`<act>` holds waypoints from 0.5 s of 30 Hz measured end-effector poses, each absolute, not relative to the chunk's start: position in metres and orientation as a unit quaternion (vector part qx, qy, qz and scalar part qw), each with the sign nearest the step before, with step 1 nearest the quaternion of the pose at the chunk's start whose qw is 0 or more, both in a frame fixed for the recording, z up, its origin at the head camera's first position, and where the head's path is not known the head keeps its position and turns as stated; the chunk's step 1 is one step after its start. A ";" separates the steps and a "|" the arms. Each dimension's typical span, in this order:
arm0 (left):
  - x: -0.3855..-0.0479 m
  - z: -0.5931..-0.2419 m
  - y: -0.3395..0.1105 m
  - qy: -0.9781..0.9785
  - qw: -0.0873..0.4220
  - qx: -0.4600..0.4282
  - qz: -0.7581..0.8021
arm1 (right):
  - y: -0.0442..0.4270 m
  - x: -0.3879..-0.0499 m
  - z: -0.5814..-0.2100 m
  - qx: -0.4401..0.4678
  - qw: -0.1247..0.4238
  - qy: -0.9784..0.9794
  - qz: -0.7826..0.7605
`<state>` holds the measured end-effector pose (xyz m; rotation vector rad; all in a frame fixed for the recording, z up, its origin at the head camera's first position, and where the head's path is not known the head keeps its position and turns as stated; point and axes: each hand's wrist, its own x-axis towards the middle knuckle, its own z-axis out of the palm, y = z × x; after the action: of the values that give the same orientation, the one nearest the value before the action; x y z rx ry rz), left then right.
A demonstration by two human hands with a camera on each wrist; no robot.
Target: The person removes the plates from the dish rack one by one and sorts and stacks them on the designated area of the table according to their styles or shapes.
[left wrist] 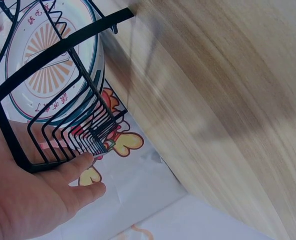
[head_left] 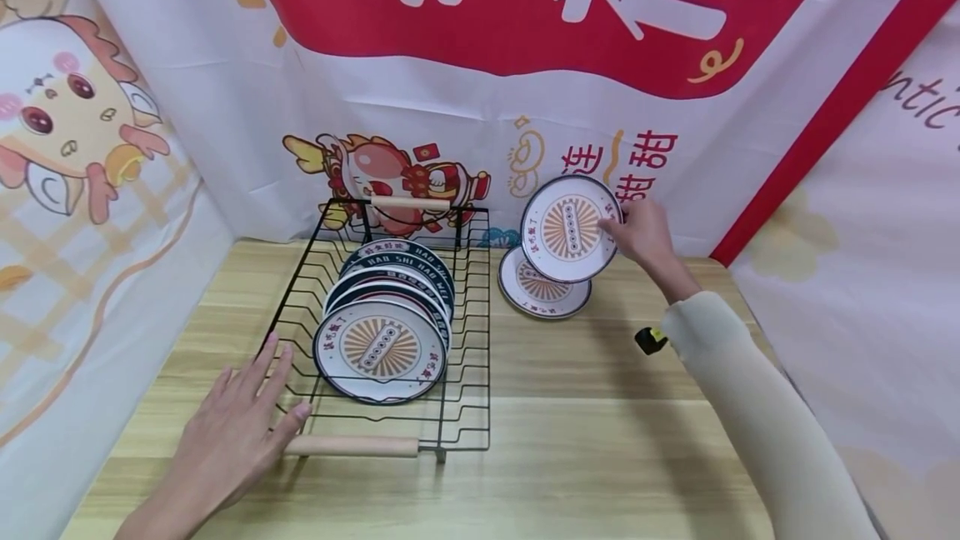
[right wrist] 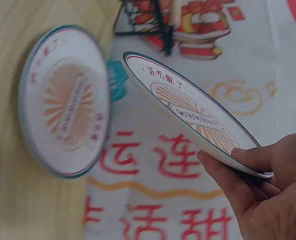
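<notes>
My right hand (head_left: 647,233) pinches a round white plate (head_left: 551,227) by its right edge, thumb on the face and fingers beneath. The plate has a dark rim and an orange sunburst; in the right wrist view the held plate (right wrist: 197,117) is tilted and raised. Below it, a similar plate (head_left: 536,292) lies on the table, possibly stacked on another. A black wire dish rack (head_left: 488,407) with wooden handles holds several plates on edge, a white sunburst plate (head_left: 381,348) in front. My left hand (head_left: 240,423), fingers extended, is at the rack's front-left corner.
A small black-and-yellow object (head_left: 651,340) is by the right sleeve, perhaps on the table. The wood-grain table (head_left: 570,457) extends in front and to the right. A printed cloth (head_left: 420,86) hangs behind, with more printed cloth (head_left: 862,315) along both sides.
</notes>
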<state>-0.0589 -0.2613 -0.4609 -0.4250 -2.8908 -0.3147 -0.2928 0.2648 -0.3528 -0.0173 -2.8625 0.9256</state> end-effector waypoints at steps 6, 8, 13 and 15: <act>-0.060 -0.461 -0.262 -0.978 0.105 -0.148 -0.105 | 0.282 -0.297 -0.381 -0.042 0.018 -0.949 0.313; -0.059 -0.461 -0.262 -0.978 0.104 -0.148 -0.106 | 0.286 -0.299 -0.388 -0.052 0.001 -0.945 0.323; -0.058 -0.460 -0.261 -0.978 0.101 -0.146 -0.106 | 0.291 -0.299 -0.402 -0.078 -0.023 -0.936 0.343; -0.059 -0.460 -0.261 -0.979 0.100 -0.146 -0.105 | 0.293 -0.299 -0.407 -0.085 -0.030 -0.932 0.351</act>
<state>-0.0586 -0.2613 -0.4597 -0.4307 -2.8926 -0.3117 -0.2993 0.2927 -0.4071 -0.2737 -2.9840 1.1248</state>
